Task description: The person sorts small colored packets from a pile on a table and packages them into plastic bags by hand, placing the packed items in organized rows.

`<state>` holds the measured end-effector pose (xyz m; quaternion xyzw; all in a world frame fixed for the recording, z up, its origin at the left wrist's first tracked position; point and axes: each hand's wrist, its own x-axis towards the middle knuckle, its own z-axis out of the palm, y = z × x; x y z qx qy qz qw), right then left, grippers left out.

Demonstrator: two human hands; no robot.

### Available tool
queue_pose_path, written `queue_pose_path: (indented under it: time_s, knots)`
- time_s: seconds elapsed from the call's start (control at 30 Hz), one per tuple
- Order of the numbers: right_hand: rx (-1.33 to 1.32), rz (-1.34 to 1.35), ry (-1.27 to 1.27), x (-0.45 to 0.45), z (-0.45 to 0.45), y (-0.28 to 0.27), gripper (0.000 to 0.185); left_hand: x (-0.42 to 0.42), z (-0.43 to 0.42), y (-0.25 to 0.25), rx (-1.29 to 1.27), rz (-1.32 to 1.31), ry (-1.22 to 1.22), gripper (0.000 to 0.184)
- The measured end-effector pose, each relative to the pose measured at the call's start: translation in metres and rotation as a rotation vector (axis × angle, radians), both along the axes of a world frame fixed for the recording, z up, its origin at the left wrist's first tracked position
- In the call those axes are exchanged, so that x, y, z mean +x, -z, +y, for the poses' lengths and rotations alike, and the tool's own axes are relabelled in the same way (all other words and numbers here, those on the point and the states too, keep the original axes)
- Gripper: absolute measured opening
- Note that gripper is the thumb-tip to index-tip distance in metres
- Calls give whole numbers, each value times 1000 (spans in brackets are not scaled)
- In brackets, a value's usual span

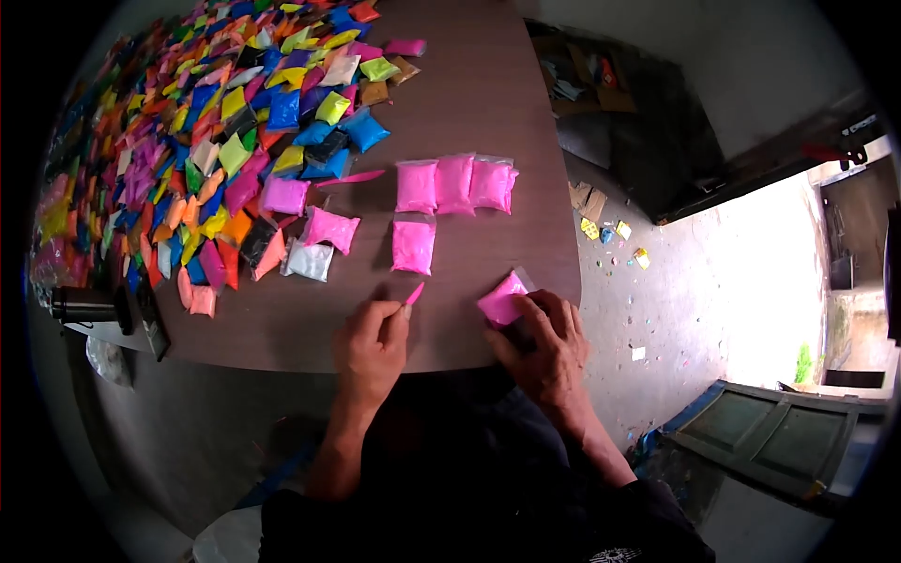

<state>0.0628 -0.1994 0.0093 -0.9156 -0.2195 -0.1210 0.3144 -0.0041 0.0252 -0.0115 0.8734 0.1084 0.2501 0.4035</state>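
Note:
My left hand [373, 345] is closed, with a small flat pink plastic tool [415, 293] pinched between thumb and forefinger, its tip pointing away from me. My right hand [546, 342] grips a clear packet of soft pink material [502, 298] near the table's right front edge; the fingers cover part of it. Ahead of my hands, several similar pink packets lie side by side in a row [454, 184], overlapping at the right end. One more pink packet [413, 246] lies just below the row's left end. A second pink plastic tool [352, 178] rests left of the row.
A large heap of many-coloured packets [216, 122] covers the table's left side. At the left front edge are a dark cylindrical object [89, 305] and a flat dark object [150, 322]. Right of the brown table [488, 84], scraps lie on the floor [657, 310] near a bright doorway.

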Motion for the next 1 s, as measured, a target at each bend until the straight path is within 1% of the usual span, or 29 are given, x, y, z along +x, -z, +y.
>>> queue_pose_path:
  time_s: [0.2, 0.23, 0.33, 0.4, 0.47, 0.67, 0.8, 0.87, 1.0]
  knots:
    - [-50, -6, -72, 12, 12, 0, 43, -7, 25, 2, -17, -25, -96, 11]
    - [-39, -27, -87, 15, 16, 1, 40, -7, 30, 6, 29, -63, -122, 11]
    - [-43, -66, -128, 28, 26, 3, 35, -9, 43, 12, -9, -61, -146, 11]
    - [-57, -83, -158, 39, 34, 2, 33, -8, 45, 8, -29, -60, -147, 11]
    - [-80, -97, -186, 48, 43, 0, 32, -6, 44, 3, 32, -62, -124, 11]
    - [-103, -101, -219, 61, 60, 1, 31, -5, 46, 2, 1, -71, -119, 12]
    - [-115, -97, -195, 60, 65, -1, 29, -4, 47, 3, -9, -54, -122, 13]
    - [-50, -164, -161, 58, 67, -1, 28, -4, 47, 5, -7, -54, -111, 13]
    - [-4, -143, -215, 41, 64, 6, 26, -5, 48, 4, -14, -32, -93, 12]
